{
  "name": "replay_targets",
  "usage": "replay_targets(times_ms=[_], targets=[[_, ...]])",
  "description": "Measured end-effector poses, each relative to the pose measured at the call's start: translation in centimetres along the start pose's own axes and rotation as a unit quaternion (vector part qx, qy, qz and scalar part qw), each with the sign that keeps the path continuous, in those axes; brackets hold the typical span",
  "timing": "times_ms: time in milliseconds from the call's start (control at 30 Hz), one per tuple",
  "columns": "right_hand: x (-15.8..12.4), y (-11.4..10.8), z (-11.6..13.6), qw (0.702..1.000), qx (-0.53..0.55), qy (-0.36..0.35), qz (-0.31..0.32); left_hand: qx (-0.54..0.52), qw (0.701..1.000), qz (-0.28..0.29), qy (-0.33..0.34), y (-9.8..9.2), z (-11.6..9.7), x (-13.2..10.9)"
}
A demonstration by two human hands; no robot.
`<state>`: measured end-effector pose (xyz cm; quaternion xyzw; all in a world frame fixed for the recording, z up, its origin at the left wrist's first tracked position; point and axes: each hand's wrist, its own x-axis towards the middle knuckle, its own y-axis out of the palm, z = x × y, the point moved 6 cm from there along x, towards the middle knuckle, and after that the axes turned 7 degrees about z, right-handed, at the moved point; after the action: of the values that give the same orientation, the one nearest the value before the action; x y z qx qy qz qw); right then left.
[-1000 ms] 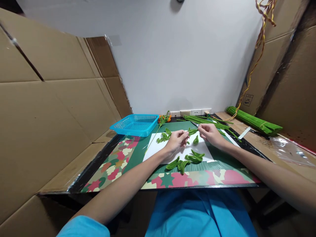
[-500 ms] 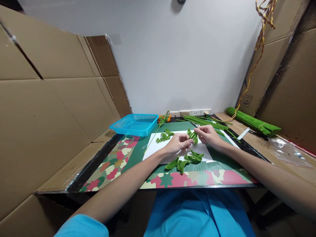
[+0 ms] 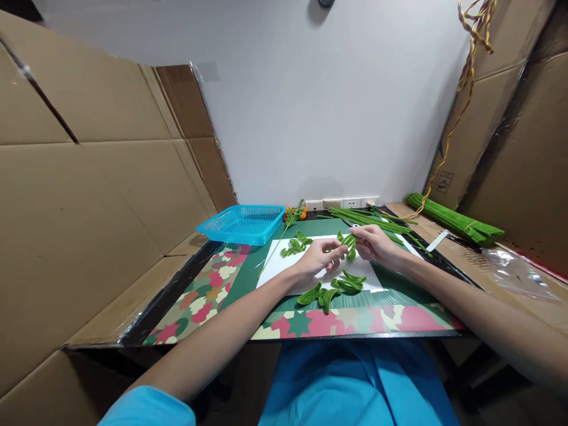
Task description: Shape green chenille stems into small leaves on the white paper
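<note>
My left hand (image 3: 326,256) and my right hand (image 3: 370,242) meet over a white sheet of paper (image 3: 275,273). Between their fingertips is a green pipe-cleaner leaf (image 3: 349,241), pinched by both, its ends partly hidden by the fingers. Another fuzzy green leaf lies just below it on the paper. Several finished-looking pipe-cleaner leaves (image 3: 348,284) are grouped at the paper's front edge, nearer to me. A second group of smaller curled green pieces (image 3: 293,247) rests on the paper left of my left hand.
A blue plastic basket (image 3: 242,225) stands at the back left, beside an orange flower with a green stem (image 3: 295,214). Loose green pipe cleaners (image 3: 373,219) and scissors (image 3: 352,223) lie behind my right hand. A thick pipe-cleaner bundle (image 3: 457,222) and a clear plastic bag (image 3: 519,273) are at the right.
The leaf between my hands has tilted and risen slightly, showing more of the piece beneath it. My fingers have shifted a little; the other things stay put.
</note>
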<state>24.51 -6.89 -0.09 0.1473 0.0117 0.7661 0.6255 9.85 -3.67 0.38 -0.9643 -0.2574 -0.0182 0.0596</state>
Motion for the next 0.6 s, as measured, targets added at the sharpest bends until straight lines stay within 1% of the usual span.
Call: replay_targets(times_ms=[133,333,500,600], targets=[[-0.1,0.1,0.5,0.998,-0.053,-0.028,0.002,0.006,1.0,0.011,-0.002,-0.1,-0.2,0.0],[-0.3,1.1,0.6,0.993,-0.11,-0.022,0.039,-0.004,0.999,0.029,-0.03,0.5,0.7,-0.7],[-0.4,1.5,0.5,0.991,-0.128,-0.019,0.043,0.007,0.999,0.016,-0.027,0.6,0.7,-0.6],[-0.4,1.8,0.2,0.993,-0.11,-0.016,0.043,0.033,0.999,-0.008,-0.01,0.4,0.8,-0.2]])
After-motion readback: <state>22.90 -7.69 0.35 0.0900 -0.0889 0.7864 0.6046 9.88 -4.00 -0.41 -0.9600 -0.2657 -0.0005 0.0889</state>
